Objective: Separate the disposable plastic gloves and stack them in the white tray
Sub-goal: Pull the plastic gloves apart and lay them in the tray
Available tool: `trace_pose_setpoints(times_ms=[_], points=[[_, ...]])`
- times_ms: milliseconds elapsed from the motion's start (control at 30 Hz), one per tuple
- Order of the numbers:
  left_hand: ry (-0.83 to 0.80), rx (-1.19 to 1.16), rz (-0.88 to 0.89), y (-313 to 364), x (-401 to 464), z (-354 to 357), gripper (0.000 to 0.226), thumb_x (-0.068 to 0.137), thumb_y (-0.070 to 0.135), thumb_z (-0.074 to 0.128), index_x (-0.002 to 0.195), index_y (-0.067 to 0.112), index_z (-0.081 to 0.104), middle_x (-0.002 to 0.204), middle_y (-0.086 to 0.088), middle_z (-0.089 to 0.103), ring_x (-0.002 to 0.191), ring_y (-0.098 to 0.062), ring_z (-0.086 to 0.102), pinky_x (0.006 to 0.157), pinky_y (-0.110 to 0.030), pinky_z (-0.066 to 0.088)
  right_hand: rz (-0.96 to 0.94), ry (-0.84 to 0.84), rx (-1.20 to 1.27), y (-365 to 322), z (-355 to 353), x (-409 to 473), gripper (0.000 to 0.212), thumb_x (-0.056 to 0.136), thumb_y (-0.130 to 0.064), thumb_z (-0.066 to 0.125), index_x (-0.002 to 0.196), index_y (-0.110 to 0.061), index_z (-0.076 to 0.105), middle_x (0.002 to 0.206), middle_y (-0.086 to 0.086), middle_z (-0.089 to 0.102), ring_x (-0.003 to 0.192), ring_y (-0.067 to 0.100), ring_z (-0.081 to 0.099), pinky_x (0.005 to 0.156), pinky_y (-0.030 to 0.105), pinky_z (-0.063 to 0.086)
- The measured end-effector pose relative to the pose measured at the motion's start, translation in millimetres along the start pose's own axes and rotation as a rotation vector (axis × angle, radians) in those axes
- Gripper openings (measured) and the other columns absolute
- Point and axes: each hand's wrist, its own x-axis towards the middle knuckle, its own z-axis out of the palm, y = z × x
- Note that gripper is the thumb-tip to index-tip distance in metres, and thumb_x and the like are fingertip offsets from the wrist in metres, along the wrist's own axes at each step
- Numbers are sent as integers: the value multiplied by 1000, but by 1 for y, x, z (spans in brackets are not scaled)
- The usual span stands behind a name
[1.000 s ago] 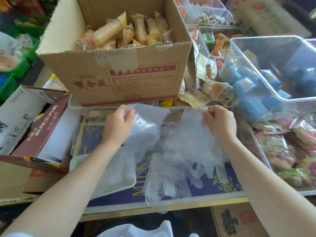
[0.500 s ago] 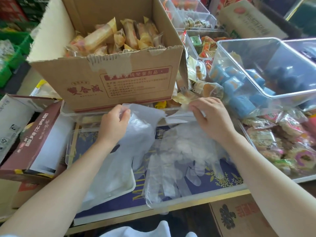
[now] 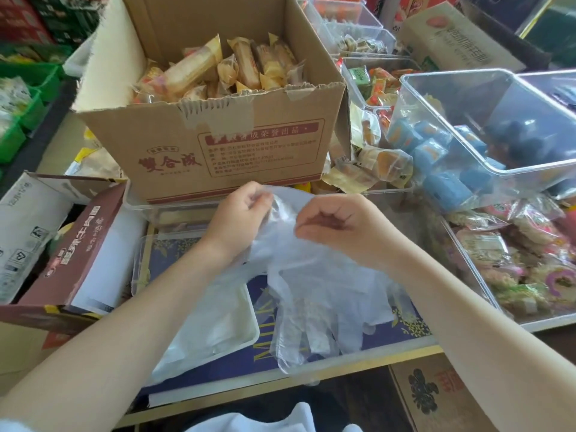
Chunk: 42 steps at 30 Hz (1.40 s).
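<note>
A bunch of clear disposable plastic gloves [image 3: 314,294] hangs in front of me, fingers down over the purple surface. My left hand [image 3: 240,219] grips the cuff end at the top left. My right hand [image 3: 339,226] pinches the same cuff edge just to the right, fingers curled. The white tray [image 3: 246,325] lies below my left forearm, with thin clear gloves [image 3: 205,325] lying in it, partly hidden by the arm.
A cardboard box of wrapped snacks [image 3: 218,132] stands right behind my hands. Clear bins [image 3: 486,126] with blue packets and sweets fill the right side. A brown-and-white carton [image 3: 78,254] lies at the left. The table's front edge [image 3: 343,366] runs below the gloves.
My right hand moved left toward the left hand and now pinches the cuff next to it. The bunch has been lifted and gathered between both hands.
</note>
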Motion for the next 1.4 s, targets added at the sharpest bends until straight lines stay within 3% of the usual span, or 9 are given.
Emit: trace_pose_setpoints(times_ms=[167,300,400,600,700,833,1033,1200,1400], points=[[-295,-179,52,1,-15,-9,25,92,37,48,87,16,61,73,-4,58,68,-13,48,62,-24,38,-81,260,-182,22,16,9,3,80,-18,64,81,-17,68,83,-5,57,81,3,53,75,11,41],[-385,-210,75,-4,-23,-15,22,86,42,49,83,27,64,74,14,59,69,-5,48,65,-19,36,-45,318,-312,27,22,10,19,78,-36,63,82,-18,70,119,-9,49,113,18,45,98,44,34],[-482,-303,90,-6,-29,-15,24,93,34,50,105,21,67,99,5,71,93,-8,64,85,-17,45,-60,240,-337,24,25,14,29,79,-43,55,83,-18,68,95,-19,60,92,12,57,95,51,39],[-434,-311,23,-8,-36,-16,28,99,23,38,96,20,65,85,16,70,83,4,62,75,-8,42,-36,231,-285,27,34,12,9,81,-16,69,83,-7,67,76,-7,63,76,9,58,72,18,45],[-351,-289,-51,-7,-39,-17,35,100,35,33,85,24,63,72,24,65,73,12,56,71,-4,41,-51,245,-308,27,38,11,6,80,-15,69,83,-10,66,78,-6,63,74,10,59,71,24,49],[-422,-110,27,-18,-40,-18,15,86,42,61,87,28,64,82,11,69,80,-2,61,80,-26,46,-156,252,-361,25,41,11,6,81,-15,65,82,-9,66,76,-8,59,71,7,53,63,15,44],[-464,-30,2,-34,-42,-21,5,84,20,65,85,16,61,80,4,71,80,-18,65,80,-35,45,-6,143,-334,26,31,5,51,75,-21,77,119,-8,55,64,-15,42,58,-2,46,58,8,34],[-576,-39,7,-41,-47,-23,11,84,1,65,84,11,58,83,0,72,79,-10,67,77,-21,49,61,69,-350,35,24,0,33,74,-17,78,62,-30,50,54,-17,41,50,-2,44,50,10,32],[-665,197,-90,-53,-45,-31,7,85,10,61,86,16,66,90,1,71,87,-16,65,91,-34,49,128,137,-334,48,15,-5,14,82,-16,69,71,-11,63,57,-13,53,51,-3,47,48,10,34]])
